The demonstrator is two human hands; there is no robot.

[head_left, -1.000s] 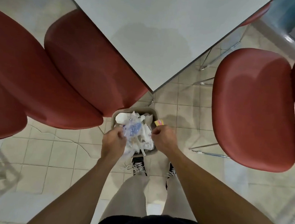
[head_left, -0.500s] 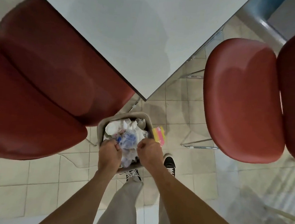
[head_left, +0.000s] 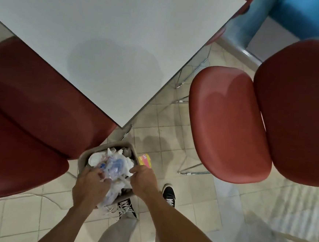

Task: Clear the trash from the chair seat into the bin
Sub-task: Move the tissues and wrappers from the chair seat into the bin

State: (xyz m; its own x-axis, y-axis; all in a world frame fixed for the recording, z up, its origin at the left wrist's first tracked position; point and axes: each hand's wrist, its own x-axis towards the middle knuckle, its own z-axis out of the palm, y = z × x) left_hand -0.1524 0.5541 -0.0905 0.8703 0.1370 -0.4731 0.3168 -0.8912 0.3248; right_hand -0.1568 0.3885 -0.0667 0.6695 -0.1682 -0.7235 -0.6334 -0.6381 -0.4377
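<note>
A small beige bin [head_left: 103,148] is held above the tiled floor, below the table corner. It is full of white crumpled paper and a clear bluish plastic wrapper [head_left: 114,165]. My left hand [head_left: 90,186] grips the bin's near left rim, fingers curled into the trash. My right hand [head_left: 142,180] grips the near right rim. The red chair seat [head_left: 229,122] on the right is bare. The red chair [head_left: 41,111] on the left is partly tucked under the table.
A white table [head_left: 113,40] fills the top, its corner pointing at the bin. A yellow and pink packet [head_left: 145,159] shows beside the bin's right side. My black shoes [head_left: 169,195] stand just below the bin. Chrome chair legs [head_left: 189,169] run along the floor.
The view has shifted and the bin with both hands on it now sits lower and further left in view. My right foot has stepped out to the right.
</note>
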